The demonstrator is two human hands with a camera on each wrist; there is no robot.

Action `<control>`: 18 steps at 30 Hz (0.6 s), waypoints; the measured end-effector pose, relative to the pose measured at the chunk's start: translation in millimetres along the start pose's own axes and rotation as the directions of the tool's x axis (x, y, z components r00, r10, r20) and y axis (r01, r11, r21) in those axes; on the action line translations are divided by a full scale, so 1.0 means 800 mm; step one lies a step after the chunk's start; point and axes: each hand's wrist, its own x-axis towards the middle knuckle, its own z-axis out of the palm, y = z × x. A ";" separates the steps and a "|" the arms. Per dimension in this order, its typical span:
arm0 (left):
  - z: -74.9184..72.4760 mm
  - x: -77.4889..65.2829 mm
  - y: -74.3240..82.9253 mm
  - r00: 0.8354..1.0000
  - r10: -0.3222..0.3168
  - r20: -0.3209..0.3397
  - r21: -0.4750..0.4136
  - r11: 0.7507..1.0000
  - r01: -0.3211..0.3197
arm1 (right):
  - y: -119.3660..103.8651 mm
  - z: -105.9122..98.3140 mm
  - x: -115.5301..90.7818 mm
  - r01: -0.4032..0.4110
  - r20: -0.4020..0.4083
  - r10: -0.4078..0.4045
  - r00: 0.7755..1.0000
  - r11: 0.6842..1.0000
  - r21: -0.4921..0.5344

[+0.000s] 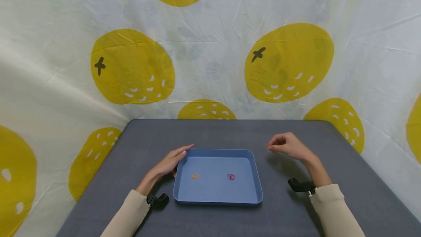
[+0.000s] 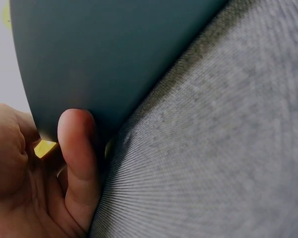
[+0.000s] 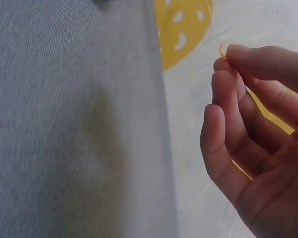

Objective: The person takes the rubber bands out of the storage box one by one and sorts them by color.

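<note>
A shallow blue tray (image 1: 213, 190) sits on the grey table. My left hand (image 1: 167, 163) holds its far left corner; in the left wrist view a curled finger (image 2: 77, 144) presses the tray's outer wall (image 2: 104, 49). Inside the tray lie a small orange rubber band (image 1: 195, 176) at the left and a red, twisted rubber band (image 1: 231, 176) right of the middle. Raised over the table to the right of the tray, my right hand (image 1: 291, 146) pinches a thin orange rubber band (image 3: 221, 50) between thumb and index fingertip. Only a short curved strand of it shows.
Around the tray spreads the dark grey tabletop (image 1: 217, 134). Behind it and at both sides hangs a white curtain (image 1: 210, 65) with large yellow fruit prints. Black wrist straps (image 1: 302, 185) sit at both cuffs.
</note>
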 end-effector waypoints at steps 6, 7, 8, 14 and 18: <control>0.001 0.002 -0.001 1.000 0.013 -0.001 0.008 1.000 -0.013 | 0.014 -0.006 -0.002 -0.041 -0.020 0.040 0.999 0.998 -0.048; 0.001 0.002 -0.001 1.000 0.014 -0.002 0.009 1.000 -0.014 | 0.016 -0.006 -0.002 -0.053 -0.023 0.052 0.998 0.997 -0.050; 0.001 0.002 -0.001 1.000 0.014 -0.003 0.011 1.000 -0.014 | 0.017 -0.006 -0.002 -0.066 -0.025 0.064 0.998 0.996 -0.052; 0.000 0.001 -0.001 1.000 0.007 -0.006 0.012 1.000 -0.007 | 0.027 -0.002 0.000 -0.099 -0.026 0.097 0.995 0.993 -0.060; 0.000 0.001 -0.003 1.000 0.008 -0.011 0.007 1.000 -0.008 | 0.037 0.002 0.002 -0.115 -0.031 0.114 0.993 0.991 -0.063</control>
